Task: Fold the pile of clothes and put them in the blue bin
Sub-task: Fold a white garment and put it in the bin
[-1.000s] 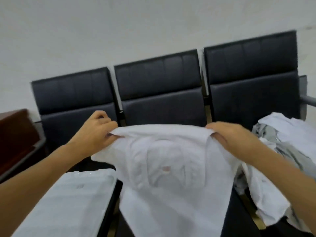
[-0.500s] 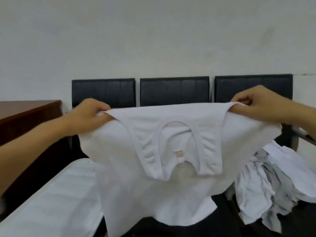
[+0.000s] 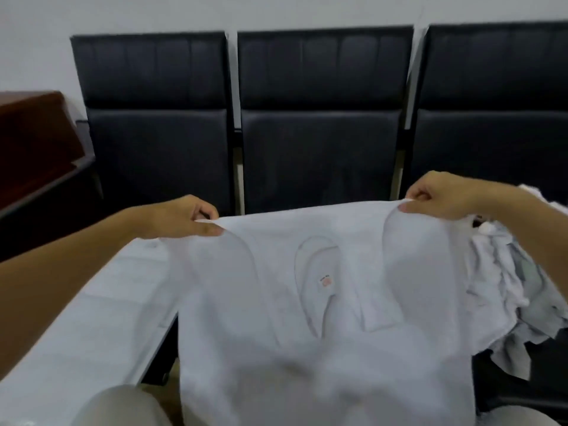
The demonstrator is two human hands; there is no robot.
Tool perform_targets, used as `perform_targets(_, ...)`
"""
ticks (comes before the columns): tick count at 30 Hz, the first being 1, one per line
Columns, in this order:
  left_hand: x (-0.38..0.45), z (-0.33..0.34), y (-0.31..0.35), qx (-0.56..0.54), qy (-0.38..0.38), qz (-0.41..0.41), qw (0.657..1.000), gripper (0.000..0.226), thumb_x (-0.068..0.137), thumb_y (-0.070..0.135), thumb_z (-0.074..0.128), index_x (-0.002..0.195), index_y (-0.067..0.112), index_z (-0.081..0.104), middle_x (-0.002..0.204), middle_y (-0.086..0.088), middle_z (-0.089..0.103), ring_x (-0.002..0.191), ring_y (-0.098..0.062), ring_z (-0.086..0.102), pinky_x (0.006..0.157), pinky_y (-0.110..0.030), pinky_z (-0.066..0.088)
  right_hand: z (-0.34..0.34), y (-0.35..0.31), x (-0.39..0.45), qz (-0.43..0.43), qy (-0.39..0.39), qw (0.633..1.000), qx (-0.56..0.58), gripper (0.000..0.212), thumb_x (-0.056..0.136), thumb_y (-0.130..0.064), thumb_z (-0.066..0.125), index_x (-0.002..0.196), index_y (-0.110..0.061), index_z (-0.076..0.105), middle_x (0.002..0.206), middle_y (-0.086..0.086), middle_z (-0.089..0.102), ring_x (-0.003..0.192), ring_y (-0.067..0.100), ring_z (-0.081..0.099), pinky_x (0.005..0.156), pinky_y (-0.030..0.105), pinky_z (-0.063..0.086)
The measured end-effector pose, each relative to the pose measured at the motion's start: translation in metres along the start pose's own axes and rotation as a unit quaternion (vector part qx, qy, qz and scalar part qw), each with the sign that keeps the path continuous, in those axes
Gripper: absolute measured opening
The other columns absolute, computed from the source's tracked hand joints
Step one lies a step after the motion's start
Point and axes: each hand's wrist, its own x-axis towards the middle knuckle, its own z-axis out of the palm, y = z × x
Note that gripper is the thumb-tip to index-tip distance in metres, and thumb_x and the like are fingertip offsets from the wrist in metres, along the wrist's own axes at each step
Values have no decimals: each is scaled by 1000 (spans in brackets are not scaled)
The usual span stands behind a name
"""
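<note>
Nearest to me, at the bottom edge, I see a knee in pale beige cloth (image 3: 123, 405). Above it hangs the white cotton T-shirt (image 3: 307, 318), spread wide across the middle, its collar with a small pinkish label (image 3: 325, 281) showing through the fabric (the lower part is blurred). I see the left hand (image 3: 187, 217) pinching the shirt's upper left corner between thumb and curled fingers, and the right hand (image 3: 442, 196) pinching the upper right corner the same way, so the top edge runs taut between them. The shirt hangs in the air, held up by that edge alone.

To the left, under the left forearm, lies a flat white table surface with a dark edge (image 3: 76, 333). To the right, partly behind the shirt, a crumpled pile of white and grey clothes (image 3: 507, 287) sits on a seat. Behind all this stands a row of black padded chairs (image 3: 322, 118), three backs side by side, against a plain pale wall (image 3: 276, 10). A reddish-brown wooden cabinet (image 3: 37, 133) stands at far left.
</note>
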Motion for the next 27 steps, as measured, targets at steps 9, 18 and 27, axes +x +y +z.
perform_targets(9,136,51,-36,219,158,4,963,7,101,25,51,100,20,55,92,-3,61,79,-25,58,65,-36,46,106,43,133,59,225,972,0,31,103,-35,45,109,-12,64,89,10,60,77,31,55,67,40,47)
perform_targets(18,123,56,-44,122,308,95,939,8,98,12,55,105,13,59,95,-2,61,81,-21,57,70,-32,46,97,41,138,-40,306,951,7,25,101,-28,52,108,-9,67,94,13,68,84,35,63,76,48,52)
perform_targets(27,-15,123,-66,192,65,141,969,20,94,17,61,111,28,61,105,22,52,95,2,52,80,-4,36,170,40,-20,-193,211,953,-99,12,86,-25,59,88,-20,70,75,-3,68,66,21,67,60,38,55)
